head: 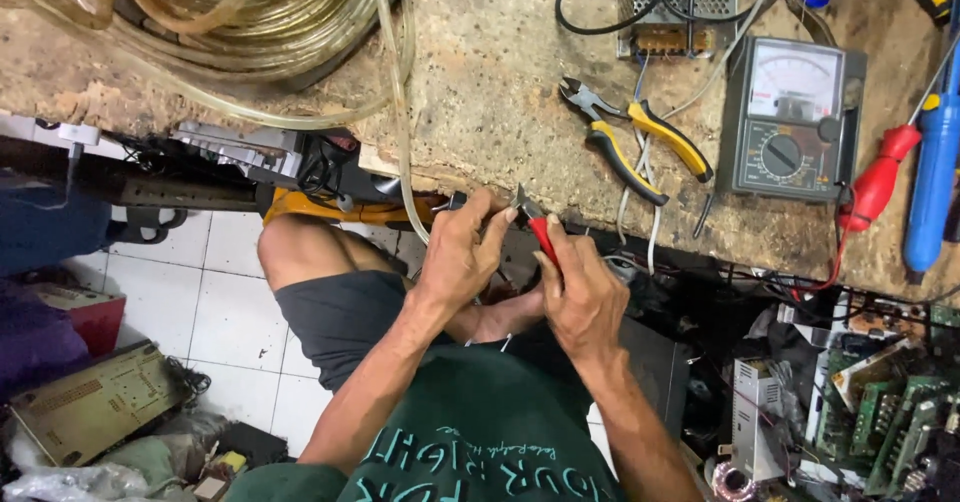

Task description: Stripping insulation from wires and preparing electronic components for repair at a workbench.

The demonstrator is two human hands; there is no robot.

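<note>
A: While both hands work at the bench edge (480, 177), the right hand (580, 297) is closed round red-handled cutters (538, 224), tip pointing up between the hands.

B: Left hand (462, 257)?

A: Fingers pinched shut on something small and dark by the cutter tip; what it is, cannot tell. Risk: the tip sits just beside the left fingertips (500, 220), so a slip could nick them.

B: Anything else, same head view?

A: Clear tubing (400, 112) hangs past the left wrist; could snag. Yellow-handled pliers (630, 137) and the analogue meter (790, 117) lie apart, untouched.
</note>
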